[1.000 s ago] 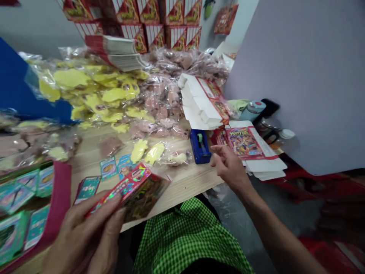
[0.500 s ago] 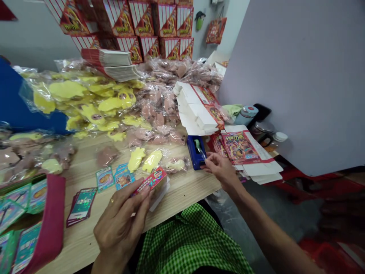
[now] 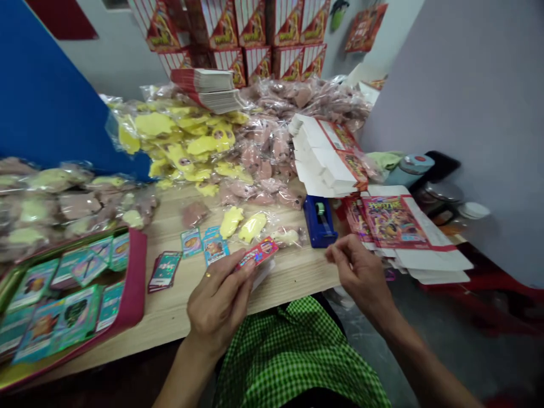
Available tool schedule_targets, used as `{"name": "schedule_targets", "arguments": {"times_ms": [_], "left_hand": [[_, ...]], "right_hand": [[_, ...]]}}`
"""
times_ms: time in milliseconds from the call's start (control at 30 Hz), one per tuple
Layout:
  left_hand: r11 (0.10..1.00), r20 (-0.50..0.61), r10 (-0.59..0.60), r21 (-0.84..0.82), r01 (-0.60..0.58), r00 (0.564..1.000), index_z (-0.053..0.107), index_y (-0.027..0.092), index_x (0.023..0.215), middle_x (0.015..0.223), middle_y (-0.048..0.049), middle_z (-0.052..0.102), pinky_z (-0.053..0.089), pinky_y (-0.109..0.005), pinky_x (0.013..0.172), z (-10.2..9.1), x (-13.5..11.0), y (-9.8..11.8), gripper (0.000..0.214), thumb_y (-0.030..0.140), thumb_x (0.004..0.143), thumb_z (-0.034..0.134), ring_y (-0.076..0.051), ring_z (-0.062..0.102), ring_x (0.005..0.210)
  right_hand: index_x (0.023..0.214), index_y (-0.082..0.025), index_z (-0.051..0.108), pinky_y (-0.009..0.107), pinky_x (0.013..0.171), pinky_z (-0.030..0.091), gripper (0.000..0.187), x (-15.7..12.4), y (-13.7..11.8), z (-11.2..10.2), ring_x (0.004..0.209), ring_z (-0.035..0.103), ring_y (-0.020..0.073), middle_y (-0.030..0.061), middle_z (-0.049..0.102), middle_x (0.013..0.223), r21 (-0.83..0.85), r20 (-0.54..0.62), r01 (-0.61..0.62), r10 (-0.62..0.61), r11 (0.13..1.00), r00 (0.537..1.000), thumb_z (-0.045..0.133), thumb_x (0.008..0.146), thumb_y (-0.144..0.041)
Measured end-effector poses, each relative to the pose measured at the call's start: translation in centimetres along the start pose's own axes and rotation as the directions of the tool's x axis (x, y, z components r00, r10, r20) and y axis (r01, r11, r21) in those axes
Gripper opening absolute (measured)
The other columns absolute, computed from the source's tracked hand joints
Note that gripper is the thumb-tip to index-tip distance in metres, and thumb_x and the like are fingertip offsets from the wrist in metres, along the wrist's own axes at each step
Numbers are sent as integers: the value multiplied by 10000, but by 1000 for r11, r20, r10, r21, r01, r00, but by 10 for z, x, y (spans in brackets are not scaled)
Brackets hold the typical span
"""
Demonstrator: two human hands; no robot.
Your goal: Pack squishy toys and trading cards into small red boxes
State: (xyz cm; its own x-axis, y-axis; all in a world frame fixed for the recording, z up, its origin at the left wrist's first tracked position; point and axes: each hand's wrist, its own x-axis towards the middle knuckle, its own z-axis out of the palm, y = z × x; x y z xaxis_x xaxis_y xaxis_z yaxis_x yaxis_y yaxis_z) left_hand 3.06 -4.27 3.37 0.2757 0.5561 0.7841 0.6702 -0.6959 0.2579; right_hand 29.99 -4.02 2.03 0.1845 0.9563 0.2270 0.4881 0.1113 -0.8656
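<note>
My left hand is closed around a small red printed box, thumb and fingers pressing its sides. White flaps show at the box's lower right side. My right hand is pinched just in front of the blue tape dispenser, near its cutting end. Whatever sits between those fingertips is too small to make out. Past the box lie two yellow bagged toys and a pale one. Blue-backed cards and a small stack of green cards lie left of the box.
A pink-rimmed tin of cards stands at the left. Heaps of bagged yellow toys and pink toys fill the back. Flat white-and-red cartons lean behind the dispenser; more printed cartons overhang the right edge, near a blue cup.
The view has swung left, bringing more of the card tin into sight. My right hand has drawn slightly back from the dispenser towards me, still pinched. My left hand keeps its hold on the box.
</note>
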Motion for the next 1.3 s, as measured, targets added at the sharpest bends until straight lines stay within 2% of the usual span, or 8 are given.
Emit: {"name": "schedule_targets", "arguments": {"times_ms": [233, 400, 500, 633, 900, 1000, 1167, 1300], "left_hand": [[1000, 0, 14, 6, -14, 1000, 693, 111, 1078, 1145, -146, 760, 606, -302, 942, -1, -3, -1, 224, 15, 876, 704, -185, 740, 1063], [998, -57, -65, 11, 65, 996, 598, 172, 1014, 1059, -100, 795, 637, -276, 851, 0, -4, 2, 202, 60, 887, 708, -181, 772, 995], [990, -87, -139, 24, 141, 987, 549, 189, 1111, 1078, -100, 792, 647, -278, 820, 2, -4, 2, 290, 105, 894, 722, -185, 775, 986], [997, -60, -76, -2, 76, 995, 555, 182, 1252, 1096, -95, 780, 646, -307, 867, 1, -4, -1, 394, 87, 901, 706, -193, 764, 1018], [981, 86, -151, -113, 160, 985, 655, 185, 1207, 1127, -93, 737, 624, -305, 886, -7, 4, -4, 300, 76, 928, 646, -181, 721, 1044], [923, 162, -259, -249, 294, 952, 676, 183, 1131, 1058, -72, 746, 607, -311, 883, -10, 16, -3, 207, 127, 940, 617, -172, 719, 989], [799, 304, -456, -275, 535, 836, 643, 190, 938, 801, 0, 716, 550, -228, 615, -9, 31, -7, 107, 295, 930, 665, -129, 676, 686], [850, 351, -399, -205, 486, 847, 647, 209, 1039, 895, -1, 751, 553, -216, 633, -11, 32, -11, 119, 295, 958, 636, -126, 705, 719]], "right_hand": [[1098, -192, 640, 222, 508, 467, 170, -13, -64, 43, 524, 553, 111, -38, 616, 639, 517, 445, -121, -146, 847, 884, 544, 998, -291], [1608, -152, 319, 229, 505, 491, 724, -7, -78, 67, 497, 546, 105, -53, 635, 630, 583, 560, -294, -113, 757, 821, 590, 948, -277], [1635, -112, 250, 240, 500, 504, 811, -6, -80, 76, 492, 564, 113, -49, 637, 615, 594, 560, -321, -92, 738, 823, 610, 936, -312], [1624, -77, 242, 247, 485, 523, 834, -5, -77, 87, 483, 587, 128, -46, 643, 597, 572, 532, -324, -40, 753, 846, 607, 921, -337], [1636, -85, 126, 258, 559, 532, 869, -9, -72, 91, 557, 589, 131, -60, 618, 628, 627, 466, -262, -84, 734, 881, 595, 925, -261], [1645, -109, 90, 265, 562, 517, 879, -12, -71, 93, 571, 589, 138, -63, 607, 641, 635, 438, -246, -80, 732, 895, 579, 930, -257], [1639, -132, 133, 287, 552, 511, 849, -14, -70, 99, 559, 591, 152, -64, 601, 632, 618, 418, -256, -36, 743, 908, 569, 923, -266], [1644, -148, 93, 292, 561, 522, 878, -13, -69, 104, 568, 602, 155, -67, 617, 640, 656, 410, -262, -43, 708, 911, 570, 917, -275]]}}
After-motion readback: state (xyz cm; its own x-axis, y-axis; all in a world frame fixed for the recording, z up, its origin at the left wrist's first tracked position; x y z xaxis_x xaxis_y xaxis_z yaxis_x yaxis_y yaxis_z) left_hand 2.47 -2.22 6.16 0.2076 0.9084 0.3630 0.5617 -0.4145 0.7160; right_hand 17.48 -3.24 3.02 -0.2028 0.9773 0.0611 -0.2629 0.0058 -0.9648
